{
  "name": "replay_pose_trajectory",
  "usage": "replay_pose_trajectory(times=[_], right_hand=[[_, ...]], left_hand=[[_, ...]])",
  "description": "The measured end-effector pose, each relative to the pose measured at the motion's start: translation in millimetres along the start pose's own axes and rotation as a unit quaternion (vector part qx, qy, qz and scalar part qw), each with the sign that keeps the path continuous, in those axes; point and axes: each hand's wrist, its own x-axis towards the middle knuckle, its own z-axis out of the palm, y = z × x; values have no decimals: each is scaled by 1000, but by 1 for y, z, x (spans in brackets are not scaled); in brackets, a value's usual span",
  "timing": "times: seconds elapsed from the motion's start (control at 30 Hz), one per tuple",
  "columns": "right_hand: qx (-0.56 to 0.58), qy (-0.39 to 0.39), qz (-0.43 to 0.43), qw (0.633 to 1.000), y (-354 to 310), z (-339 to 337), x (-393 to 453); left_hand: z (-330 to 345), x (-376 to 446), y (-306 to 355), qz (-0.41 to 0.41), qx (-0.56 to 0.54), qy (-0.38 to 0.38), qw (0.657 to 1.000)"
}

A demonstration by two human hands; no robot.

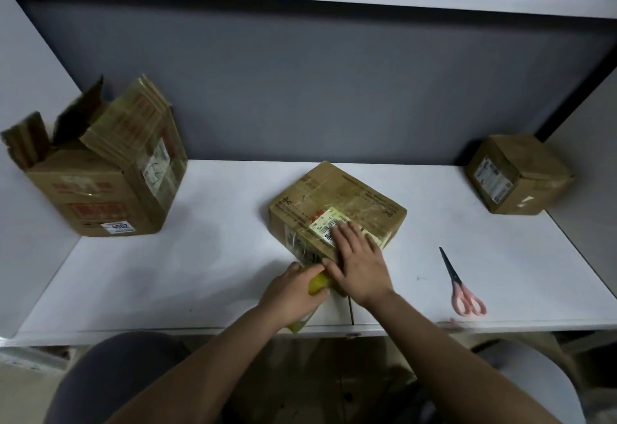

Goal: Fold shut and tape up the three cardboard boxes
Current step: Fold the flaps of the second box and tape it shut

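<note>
A flat cardboard box (347, 200) with its flaps folded down lies in the middle of the white table (200, 256). My right hand (359, 256) presses flat on the box's near top edge, over a barcode label. My left hand (293, 290) grips a yellowish tape roll (319, 283) just in front of the box's near side. A tall box (100, 169) stands at the left with its top flaps open. A small box (517, 173), folded shut, sits at the far right.
Pink-handled scissors (459, 285) lie on the table right of the middle box. A grey partition wall (300, 89) closes the back and both sides. The table's front edge runs just below my wrists.
</note>
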Motion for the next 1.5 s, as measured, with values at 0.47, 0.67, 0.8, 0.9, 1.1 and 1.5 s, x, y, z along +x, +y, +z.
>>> replay_pose_trajectory(times=[0.47, 0.67, 0.8, 0.9, 1.1, 1.5], right_hand=[[-43, -7, -30, 999, 11, 10, 11], [-20, -15, -29, 999, 13, 7, 13], [-49, -20, -25, 998, 10, 9, 14], [-59, -18, -13, 998, 6, 8, 14], [135, 31, -15, 990, 12, -16, 3], [107, 84, 230, 964, 138, -48, -61]], left_hand=[[8, -22, -2, -111, -225, 62, 966], [7, -20, 1, -120, -159, 70, 977], [8, -24, -6, -102, -212, 77, 969], [8, -24, 0, -109, -199, 75, 971], [-8, -19, 6, -137, -117, 30, 983], [-41, 31, 109, 116, 257, 129, 951]])
